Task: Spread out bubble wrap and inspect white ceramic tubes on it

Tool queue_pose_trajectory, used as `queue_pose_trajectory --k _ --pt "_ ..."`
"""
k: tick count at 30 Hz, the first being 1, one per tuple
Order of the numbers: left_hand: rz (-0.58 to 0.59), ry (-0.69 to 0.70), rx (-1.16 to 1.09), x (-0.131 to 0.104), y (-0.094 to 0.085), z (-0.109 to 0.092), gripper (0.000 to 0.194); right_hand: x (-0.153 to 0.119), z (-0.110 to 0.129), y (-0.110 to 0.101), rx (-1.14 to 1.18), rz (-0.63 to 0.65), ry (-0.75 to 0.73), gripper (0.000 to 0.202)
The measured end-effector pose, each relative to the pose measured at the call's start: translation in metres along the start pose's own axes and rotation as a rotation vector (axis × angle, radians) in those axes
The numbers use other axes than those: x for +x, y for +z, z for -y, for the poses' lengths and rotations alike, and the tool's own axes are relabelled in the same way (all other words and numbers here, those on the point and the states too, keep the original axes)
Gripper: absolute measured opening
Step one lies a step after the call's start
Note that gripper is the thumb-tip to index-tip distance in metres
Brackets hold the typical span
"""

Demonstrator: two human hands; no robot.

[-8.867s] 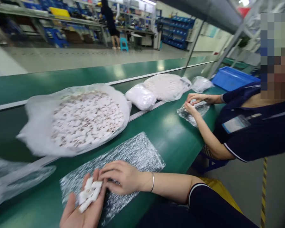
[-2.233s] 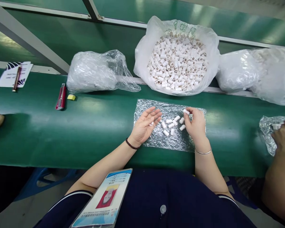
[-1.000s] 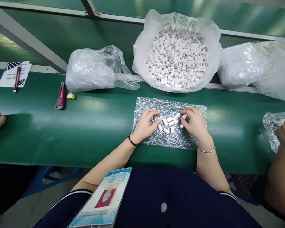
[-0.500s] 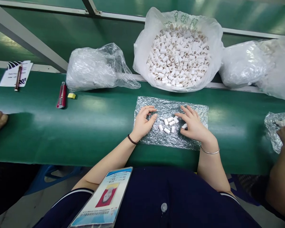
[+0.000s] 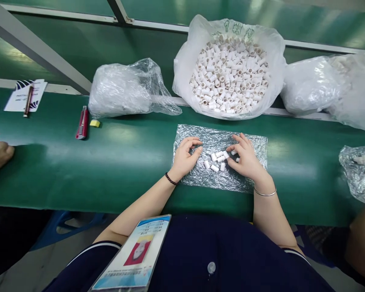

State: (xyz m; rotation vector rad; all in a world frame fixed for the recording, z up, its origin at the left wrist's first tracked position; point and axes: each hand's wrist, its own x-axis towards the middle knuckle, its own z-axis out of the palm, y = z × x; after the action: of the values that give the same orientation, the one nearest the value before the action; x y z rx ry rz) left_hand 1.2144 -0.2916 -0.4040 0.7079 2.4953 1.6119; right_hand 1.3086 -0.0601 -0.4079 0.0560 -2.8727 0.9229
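— Tubes (image 5: 216, 159): where are they sitting now?

— Lying loose on the foil sheet (image 5: 258, 142) between my two hands, a small cluster in the middle. Half a second back my right hand (image 5: 246, 161) was spread wide with one tube off by itself near the palm; now it is closing in, fingertips touching the right edge of the cluster, that stray tucked under the fingers.

— Fingers?

— Right fingers are curving, slightly apart, resting on the tubes, not pinching any that I can make out. Left hand (image 5: 185, 156) is sitting at the left edge of the sheet, fingers curled in toward the thumb, nearly together; I cannot tell if anything is between them. It is staying just beside the cluster, not touching it, much as it was a moment ago.

— So what is the change amounting to?

— I am judging that the right hand is herding the pieces tighter, while the left is waiting.

— Surroundings?

— Open bag (image 5: 182, 69) of tubes beyond the sheet, tied bag (image 5: 121, 87) to its left, cutter (image 5: 82, 123) farther left on the belt (image 5: 124, 162). Other people's hands at both edges.
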Motion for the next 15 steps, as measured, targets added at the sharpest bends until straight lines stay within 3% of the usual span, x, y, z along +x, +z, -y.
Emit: queue_pose_trajectory --k 7,15 --pt "-0.006 0.052 0.033 0.0 0.001 0.003 0.018 0.004 0.014 0.013 -0.049 -0.072 -0.005 0.028" --pt "-0.01 0.038 0.012 -0.001 0.002 0.005 0.019 0.005 0.008 0.011 0.003 -0.082 -0.002 0.014"
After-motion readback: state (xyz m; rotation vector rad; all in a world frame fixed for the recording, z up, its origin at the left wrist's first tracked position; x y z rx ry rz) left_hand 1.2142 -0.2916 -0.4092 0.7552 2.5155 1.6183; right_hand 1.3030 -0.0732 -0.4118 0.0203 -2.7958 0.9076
